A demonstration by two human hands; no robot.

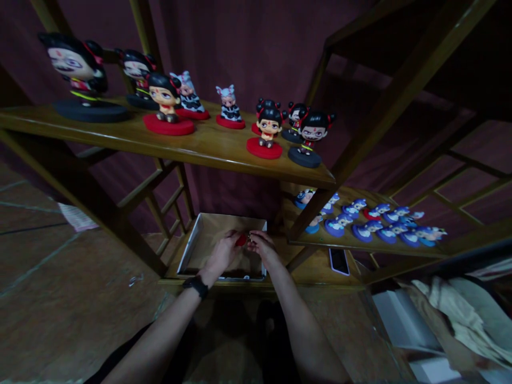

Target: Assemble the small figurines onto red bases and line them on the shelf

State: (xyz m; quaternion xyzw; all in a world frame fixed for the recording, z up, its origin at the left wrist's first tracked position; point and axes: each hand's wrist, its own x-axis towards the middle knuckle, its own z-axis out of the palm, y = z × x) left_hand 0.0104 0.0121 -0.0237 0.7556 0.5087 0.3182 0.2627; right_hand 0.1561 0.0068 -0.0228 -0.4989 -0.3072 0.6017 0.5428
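- Landmark: open box (211, 228) on the lower board.
- Left hand (224, 249), over the box, pinches a small red piece (240, 240).
- Right hand (262, 246) over the box's right part, fingertips bunched just beside the red piece; cannot tell whether they grip anything.
- Step, as judged: two-handed handling of a small item above the box.
- Next move likely calls for a light fingertip hold, wrists clear of the box walls.
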